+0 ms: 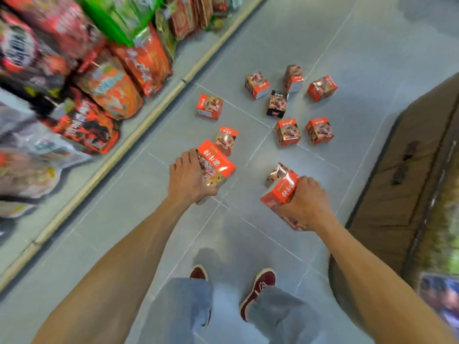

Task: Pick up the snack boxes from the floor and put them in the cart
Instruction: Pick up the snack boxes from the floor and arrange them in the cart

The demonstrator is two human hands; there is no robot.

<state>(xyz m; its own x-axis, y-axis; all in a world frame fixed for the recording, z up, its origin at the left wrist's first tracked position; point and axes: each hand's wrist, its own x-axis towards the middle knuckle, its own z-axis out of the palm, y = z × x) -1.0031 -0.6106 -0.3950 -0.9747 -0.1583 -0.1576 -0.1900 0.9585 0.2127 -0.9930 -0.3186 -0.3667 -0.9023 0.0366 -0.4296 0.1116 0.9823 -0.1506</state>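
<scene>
Head cam: you're standing on grey floor tiles, with a shelf of snack bags on your left and brown cardboard on your right. Your left hand grips a red snack box, your right hand grips a second box, and loose boxes lie scattered just ahead.

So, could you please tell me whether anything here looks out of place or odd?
Yes: snack boxes lie scattered at mixed angles on the aisle floor. One black box stands out among the orange ones. The left hand and right hand each grip one.
</scene>
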